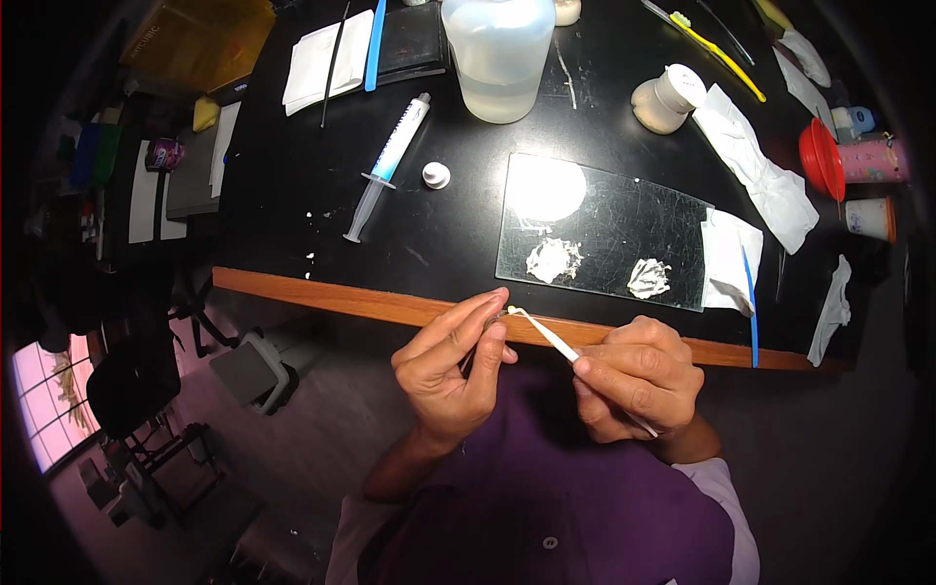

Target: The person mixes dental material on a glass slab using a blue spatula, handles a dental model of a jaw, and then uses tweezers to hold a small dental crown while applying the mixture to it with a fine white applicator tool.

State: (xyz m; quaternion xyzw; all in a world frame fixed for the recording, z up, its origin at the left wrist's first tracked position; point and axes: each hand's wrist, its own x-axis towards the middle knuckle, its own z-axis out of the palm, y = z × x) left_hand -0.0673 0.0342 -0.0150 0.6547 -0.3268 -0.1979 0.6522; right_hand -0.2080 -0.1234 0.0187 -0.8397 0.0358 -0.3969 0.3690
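- left hand [447, 367]?
- pinched on a small piece [507, 312], too small to name, by the near edge of the table [292, 291].
- right hand [640, 378]?
- gripping a white stick [548, 336], tip at the piece.
- beyond?
- glass plate [614, 210], two white paste heaps [554, 260] on it.

Slim white stick [551, 338], pale-tipped, slanted

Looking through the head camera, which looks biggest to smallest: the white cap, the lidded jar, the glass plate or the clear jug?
1. glass plate
2. clear jug, partly cut off by the top edge
3. lidded jar
4. white cap
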